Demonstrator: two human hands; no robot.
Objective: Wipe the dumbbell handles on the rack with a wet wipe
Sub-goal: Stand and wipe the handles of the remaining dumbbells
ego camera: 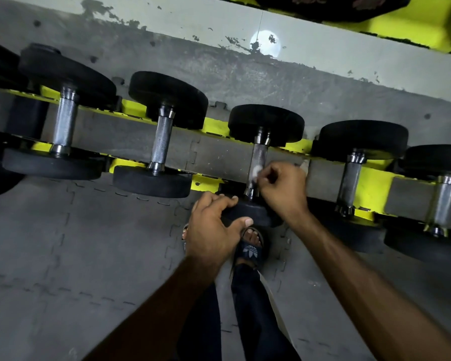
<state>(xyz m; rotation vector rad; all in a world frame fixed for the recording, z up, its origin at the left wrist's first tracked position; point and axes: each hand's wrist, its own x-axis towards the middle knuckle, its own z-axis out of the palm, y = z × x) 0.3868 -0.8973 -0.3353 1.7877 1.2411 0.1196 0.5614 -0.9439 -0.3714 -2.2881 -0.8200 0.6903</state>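
Pinching a white wipe (257,170), right hand (284,190) touches knurled handle (259,154); left hand (214,226) grips weight (254,212).

A dark sandal (250,252) with a white trefoil logo is sitting on a bare-toed foot and standing on a grey floor mat (63,256). Interlocking puzzle seams (67,204) are running through the mat left of the sandal. Just left of the sandal, toes of a second foot (185,234) are showing, mostly hidden. Below the sandal, dark trousers (255,308) are filling the lower centre, with a pale strip (274,303) running along their right edge. Well above the sandal, a pale band (167,24) is flaking in dark patches, and a round bright spot (265,44) is glaring on it.
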